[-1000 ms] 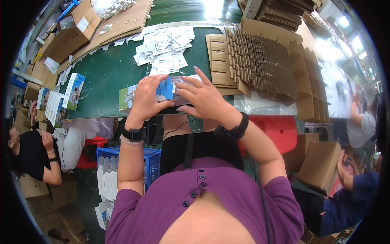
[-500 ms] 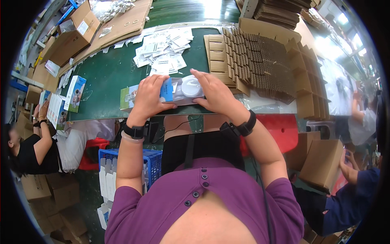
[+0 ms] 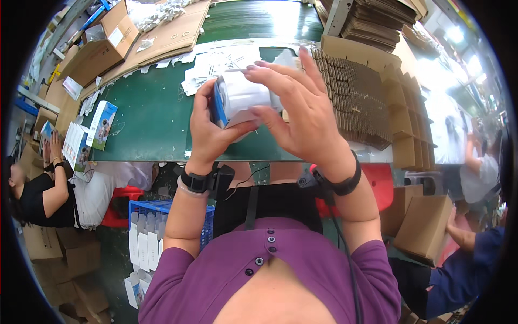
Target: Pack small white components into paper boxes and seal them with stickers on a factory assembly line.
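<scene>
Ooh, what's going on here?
Someone is handling a blue and white package over the green table. The left hand grips its left side, and the right hand is at its right side, fingers spread. White papers lie beyond it, with cardboard dividers off to the right.

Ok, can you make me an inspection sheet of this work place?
Surface: green table, partly covered.
Job's things: box held over it, white item showing at its open end.
Clutter: papers behind the box, stacked cardboard to the right.
Hands: left hand grips the box; right hand at the white item, grip unclear.
Cables: black cable over the purple shirt.
Surroundings: blue crate with white boxes at lower left; people on both sides.
</scene>
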`<action>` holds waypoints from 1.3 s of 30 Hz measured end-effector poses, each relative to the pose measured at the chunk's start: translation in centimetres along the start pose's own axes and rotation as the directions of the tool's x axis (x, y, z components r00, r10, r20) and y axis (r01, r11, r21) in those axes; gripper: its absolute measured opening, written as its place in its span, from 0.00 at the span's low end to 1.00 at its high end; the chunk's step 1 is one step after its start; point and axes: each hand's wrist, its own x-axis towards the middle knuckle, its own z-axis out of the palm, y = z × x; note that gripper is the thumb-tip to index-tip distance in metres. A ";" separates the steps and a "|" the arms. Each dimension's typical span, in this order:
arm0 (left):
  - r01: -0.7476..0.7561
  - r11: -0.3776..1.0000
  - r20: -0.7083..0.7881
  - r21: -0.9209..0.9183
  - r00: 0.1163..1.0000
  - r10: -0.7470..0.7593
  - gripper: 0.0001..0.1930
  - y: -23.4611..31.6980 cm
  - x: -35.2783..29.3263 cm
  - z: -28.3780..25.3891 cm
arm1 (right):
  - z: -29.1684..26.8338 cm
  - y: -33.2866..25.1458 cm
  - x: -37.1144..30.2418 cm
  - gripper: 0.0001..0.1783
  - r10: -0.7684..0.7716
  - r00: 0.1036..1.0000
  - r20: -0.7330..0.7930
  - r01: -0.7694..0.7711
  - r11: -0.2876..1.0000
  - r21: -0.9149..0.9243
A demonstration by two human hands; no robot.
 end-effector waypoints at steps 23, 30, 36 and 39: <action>0.242 0.764 0.039 -0.598 0.961 -0.274 0.27 0.3 -0.4 1.0 | 6.6 1.3 -4.6 0.23 0.630 0.605 0.487 -0.541 -0.123 0.832; 0.298 0.714 0.141 -0.633 0.952 -0.273 0.29 1.7 0.3 1.5 | 7.1 0.0 -3.8 0.22 0.671 0.605 0.428 -0.464 -0.140 0.875; 0.287 0.798 0.108 -0.529 0.956 -0.272 0.32 0.9 -0.3 1.9 | 6.4 1.0 -4.1 0.27 0.616 0.645 0.452 -0.538 -0.054 0.841; 0.229 0.857 0.065 -0.462 0.972 -0.225 0.33 -0.2 0.2 1.9 | 5.7 2.7 -3.7 0.27 0.503 0.708 0.496 -0.588 0.031 0.808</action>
